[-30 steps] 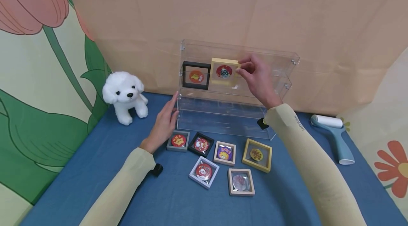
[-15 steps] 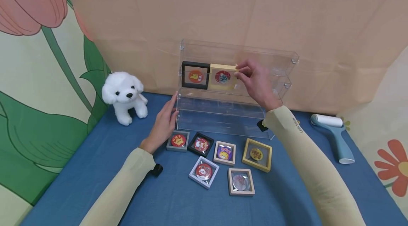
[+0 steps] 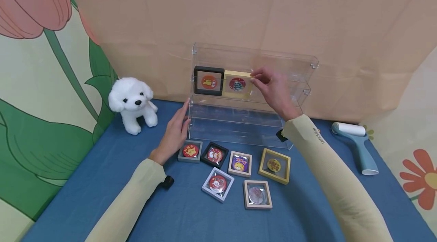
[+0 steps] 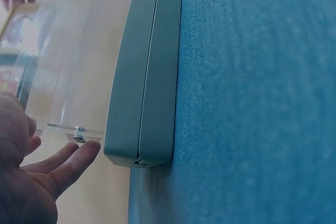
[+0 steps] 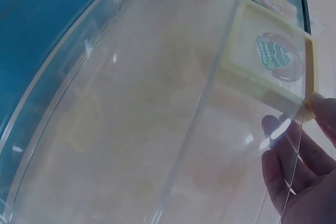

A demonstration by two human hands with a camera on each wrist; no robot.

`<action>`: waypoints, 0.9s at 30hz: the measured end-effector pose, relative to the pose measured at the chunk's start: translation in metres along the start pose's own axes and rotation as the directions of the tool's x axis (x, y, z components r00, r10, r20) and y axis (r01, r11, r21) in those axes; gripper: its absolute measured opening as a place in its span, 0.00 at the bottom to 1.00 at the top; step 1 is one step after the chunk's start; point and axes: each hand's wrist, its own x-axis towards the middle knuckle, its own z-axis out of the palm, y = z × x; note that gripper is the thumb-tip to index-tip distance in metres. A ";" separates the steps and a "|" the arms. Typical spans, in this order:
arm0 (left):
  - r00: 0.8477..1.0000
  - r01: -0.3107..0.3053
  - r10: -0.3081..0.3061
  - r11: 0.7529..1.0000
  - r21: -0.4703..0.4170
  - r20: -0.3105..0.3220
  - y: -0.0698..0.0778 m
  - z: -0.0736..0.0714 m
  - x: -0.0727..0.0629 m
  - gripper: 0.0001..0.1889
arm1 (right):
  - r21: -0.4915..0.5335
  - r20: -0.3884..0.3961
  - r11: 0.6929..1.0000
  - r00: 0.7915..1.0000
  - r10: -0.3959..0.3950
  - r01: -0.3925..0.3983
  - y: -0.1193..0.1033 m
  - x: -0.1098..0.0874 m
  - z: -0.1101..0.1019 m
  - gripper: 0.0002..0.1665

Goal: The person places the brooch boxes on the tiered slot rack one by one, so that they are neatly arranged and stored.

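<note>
A clear acrylic display rack (image 3: 235, 117) with stepped tiers stands on the blue cloth. In its upper tier, a black badge frame (image 3: 209, 92) with an orange badge sits beside a pale yellow badge frame (image 3: 227, 89) with a red and green badge. My right hand (image 3: 274, 90) pinches the yellow frame's upper right corner between thumb and fingers; the right wrist view shows that corner (image 5: 308, 109) in the grip. My left hand (image 3: 173, 132) rests with fairly straight fingers against the rack's left side. A grey badge frame (image 4: 137, 82) lies close to that hand.
In front of the rack lie several badge frames, including a black one (image 3: 223, 161), a white one (image 3: 218, 196) and a gold one (image 3: 285, 166). A white plush dog (image 3: 131, 96) sits at the left. At the right lies a blue-handled lint roller (image 3: 363, 153).
The yellow frame has moved down and left in the upper tier, up against the black frame, with my right hand following. My left hand stays at the rack's side.
</note>
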 end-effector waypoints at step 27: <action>1.000 -0.006 0.006 1.000 -0.006 -0.007 0.002 -0.001 0.000 0.40 | -0.111 -0.145 0.985 0.978 -0.150 0.135 0.002 -0.018 -0.021 0.18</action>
